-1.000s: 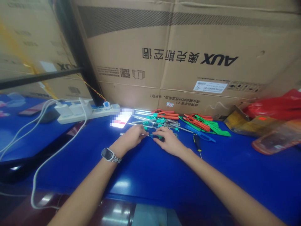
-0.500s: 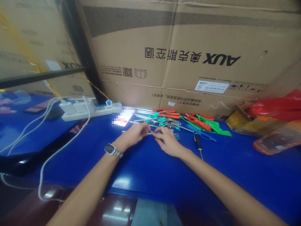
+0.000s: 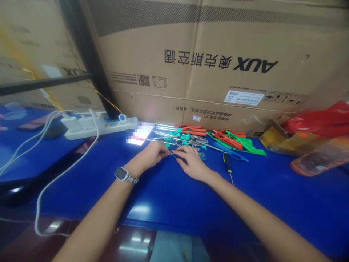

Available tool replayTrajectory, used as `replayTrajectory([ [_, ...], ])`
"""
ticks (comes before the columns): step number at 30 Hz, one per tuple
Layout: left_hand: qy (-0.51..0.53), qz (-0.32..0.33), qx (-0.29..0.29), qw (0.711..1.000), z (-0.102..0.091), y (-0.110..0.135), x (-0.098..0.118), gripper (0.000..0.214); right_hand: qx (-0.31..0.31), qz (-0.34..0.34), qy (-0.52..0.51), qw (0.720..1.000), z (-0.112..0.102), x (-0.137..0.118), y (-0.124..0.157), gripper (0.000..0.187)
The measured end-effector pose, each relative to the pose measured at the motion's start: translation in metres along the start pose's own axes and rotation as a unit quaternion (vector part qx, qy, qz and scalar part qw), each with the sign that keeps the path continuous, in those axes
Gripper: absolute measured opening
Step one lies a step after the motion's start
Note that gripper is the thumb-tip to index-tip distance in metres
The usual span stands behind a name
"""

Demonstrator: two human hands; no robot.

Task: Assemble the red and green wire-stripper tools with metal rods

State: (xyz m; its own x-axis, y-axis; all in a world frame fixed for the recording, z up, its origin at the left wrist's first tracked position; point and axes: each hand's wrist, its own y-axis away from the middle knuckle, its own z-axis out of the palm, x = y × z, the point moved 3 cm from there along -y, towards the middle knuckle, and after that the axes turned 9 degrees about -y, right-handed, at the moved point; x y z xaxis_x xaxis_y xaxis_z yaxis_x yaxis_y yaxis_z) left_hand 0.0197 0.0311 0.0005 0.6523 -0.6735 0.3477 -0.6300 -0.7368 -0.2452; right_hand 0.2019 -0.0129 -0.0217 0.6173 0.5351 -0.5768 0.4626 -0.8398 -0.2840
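Note:
My left hand (image 3: 153, 155), with a watch (image 3: 122, 174) on its wrist, is closed in a pinch at the middle of the blue table. Facing it, my right hand (image 3: 191, 162) also has its fingertips drawn together. A small shiny metal part (image 3: 171, 153) shows between the fingertips of both hands; its exact kind is too small to tell and the fingers hide much of it. Just beyond the hands lie thin metal rods (image 3: 165, 126) and teal plastic pieces (image 3: 185, 137). A clear plastic piece (image 3: 201, 155) pokes out past my right hand.
Orange plastic pieces (image 3: 227, 139), green ones (image 3: 252, 147) and a black-yellow screwdriver (image 3: 227, 162) lie to the right. A lit phone (image 3: 140, 134) and a white power strip (image 3: 109, 128) sit left. A big cardboard box (image 3: 218, 32) stands behind; a plastic jar (image 3: 313, 162) lies right.
The view has shifted slightly. My hands have drawn a little apart, my left one moving leftward, and the small metal part between the fingertips is now more visible.

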Motion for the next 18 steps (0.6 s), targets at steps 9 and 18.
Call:
replayTrajectory([
  [9,0.002,-0.002,0.003,1.000,0.0065,-0.0026,0.0024,0.017,-0.003,-0.007,0.006,1.000,-0.0021,-0.0040,0.0023,0.039],
  [18,0.026,-0.062,-0.008,0.998,0.0019,0.0013,-0.0001,0.018,0.036,-0.005,-0.021,0.999,-0.0013,0.0014,0.0027,0.036],
])
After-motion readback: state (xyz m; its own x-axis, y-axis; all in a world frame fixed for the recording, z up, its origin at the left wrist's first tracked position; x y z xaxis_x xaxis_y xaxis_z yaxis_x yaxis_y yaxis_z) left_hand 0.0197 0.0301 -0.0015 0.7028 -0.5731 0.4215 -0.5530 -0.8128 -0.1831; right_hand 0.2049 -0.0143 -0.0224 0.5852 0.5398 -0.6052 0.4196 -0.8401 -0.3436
